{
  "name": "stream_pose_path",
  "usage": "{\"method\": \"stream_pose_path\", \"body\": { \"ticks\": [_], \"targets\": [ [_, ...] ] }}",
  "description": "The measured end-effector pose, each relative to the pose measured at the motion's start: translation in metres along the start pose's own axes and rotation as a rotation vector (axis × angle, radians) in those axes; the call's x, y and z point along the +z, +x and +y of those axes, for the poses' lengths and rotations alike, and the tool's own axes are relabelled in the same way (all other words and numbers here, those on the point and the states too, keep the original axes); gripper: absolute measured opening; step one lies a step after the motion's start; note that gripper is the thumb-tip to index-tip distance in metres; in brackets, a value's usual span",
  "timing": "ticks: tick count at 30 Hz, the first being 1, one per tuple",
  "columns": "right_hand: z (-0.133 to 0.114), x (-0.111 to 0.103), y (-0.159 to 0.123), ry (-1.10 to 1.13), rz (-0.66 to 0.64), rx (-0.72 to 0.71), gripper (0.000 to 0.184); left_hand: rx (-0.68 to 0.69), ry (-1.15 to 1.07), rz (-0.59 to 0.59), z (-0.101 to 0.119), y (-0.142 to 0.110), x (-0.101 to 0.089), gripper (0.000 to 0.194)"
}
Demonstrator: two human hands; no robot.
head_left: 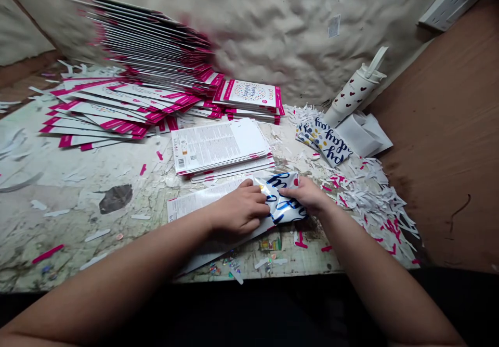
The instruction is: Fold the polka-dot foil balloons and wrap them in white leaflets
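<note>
My left hand presses down on a white printed card sleeve lying near the table's front edge, and its fingertips pinch the edge of a shiny folded foil balloon with dark blue lettering. My right hand grips the balloon's right side with curled fingers. The balloon's left part sits at the mouth of the sleeve; whether it is inside I cannot tell.
A small stack of white cards lies just behind my hands. Big fanned piles of pink-edged packs fill the back left. More folded balloons, a heart-printed bottle and shredded paper strips lie at the right.
</note>
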State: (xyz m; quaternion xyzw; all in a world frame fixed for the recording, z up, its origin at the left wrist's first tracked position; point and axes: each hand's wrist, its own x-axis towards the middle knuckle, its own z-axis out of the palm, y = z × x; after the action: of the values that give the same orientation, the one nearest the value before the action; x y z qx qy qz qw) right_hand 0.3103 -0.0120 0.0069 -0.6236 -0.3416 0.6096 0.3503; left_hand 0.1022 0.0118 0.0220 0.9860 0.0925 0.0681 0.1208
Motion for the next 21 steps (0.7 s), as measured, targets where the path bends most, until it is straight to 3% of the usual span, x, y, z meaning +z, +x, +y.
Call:
{"method": "stream_pose_path", "body": {
  "ticks": [4, 12, 17, 21],
  "targets": [
    [-0.006, 0.0, -0.001, -0.041, -0.089, 0.042, 0.027, 0.076, 0.012, -0.022, 0.008, 0.001, 0.003, 0.011],
    [-0.002, 0.005, -0.002, 0.035, -0.094, 0.041, 0.027, 0.046, -0.006, -0.022, 0.005, 0.001, 0.006, 0.009],
    [-0.004, 0.022, -0.004, 0.032, -0.125, 0.007, 0.025, 0.052, -0.008, 0.006, 0.005, 0.001, 0.004, 0.009],
    [-0.006, 0.033, 0.0, -0.032, -0.073, -0.032, 0.022, 0.033, 0.003, 0.0, 0.004, 0.001, 0.004, 0.013]
  ]
}}
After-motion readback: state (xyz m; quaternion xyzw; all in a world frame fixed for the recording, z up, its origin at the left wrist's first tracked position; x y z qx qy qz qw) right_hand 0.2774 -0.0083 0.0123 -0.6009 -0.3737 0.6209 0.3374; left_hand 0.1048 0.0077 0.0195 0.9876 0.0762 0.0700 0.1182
